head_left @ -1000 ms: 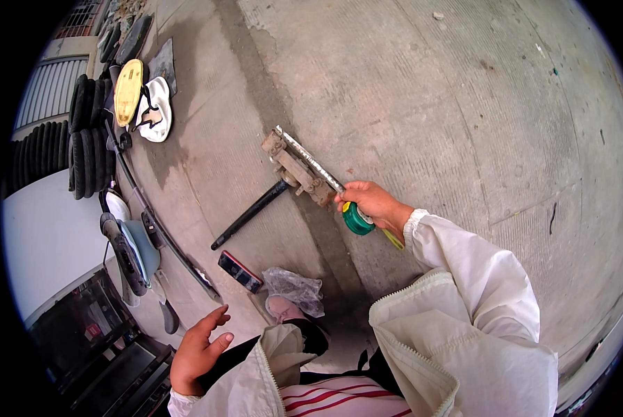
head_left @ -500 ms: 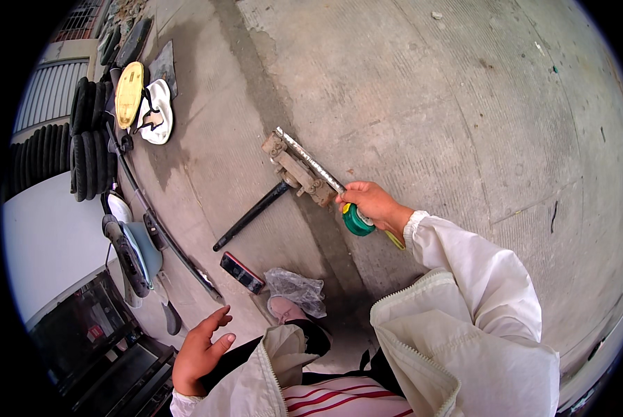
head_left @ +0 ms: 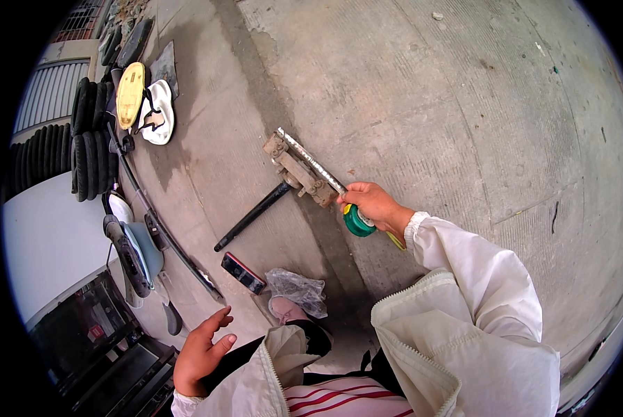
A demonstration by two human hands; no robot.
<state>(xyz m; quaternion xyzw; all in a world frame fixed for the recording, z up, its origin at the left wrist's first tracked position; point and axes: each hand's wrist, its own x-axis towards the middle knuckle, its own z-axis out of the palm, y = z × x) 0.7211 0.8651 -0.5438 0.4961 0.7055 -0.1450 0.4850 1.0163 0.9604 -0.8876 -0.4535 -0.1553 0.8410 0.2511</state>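
Observation:
My right hand (head_left: 367, 205) grips a green-and-yellow tape measure (head_left: 358, 224). A speckled silver strip (head_left: 311, 161), either its blade or a bar, runs from my fingers along a rusty metal bracket assembly (head_left: 294, 170) lying on the concrete. A black tapered tube (head_left: 249, 217) extends from the bracket down and leftward. My left hand (head_left: 202, 351) hangs at the lower left, fingers apart and holding nothing. Just beyond it lie a phone (head_left: 243, 273) with a red edge and a crumpled clear plastic bag (head_left: 299, 292), beside my pink shoe (head_left: 286, 310).
Concrete floor (head_left: 478, 104) spreads across the right. At the left are stacked black tires (head_left: 89, 165), yellow (head_left: 129, 95) and white (head_left: 160, 121) plastic parts, a long dark rail (head_left: 152, 215), light-blue scooter parts (head_left: 142, 247), a white panel (head_left: 51, 229) and a dark frame (head_left: 96, 333).
Almost nothing differs. The view has shifted very slightly, with both hands in the same pose as a second ago.

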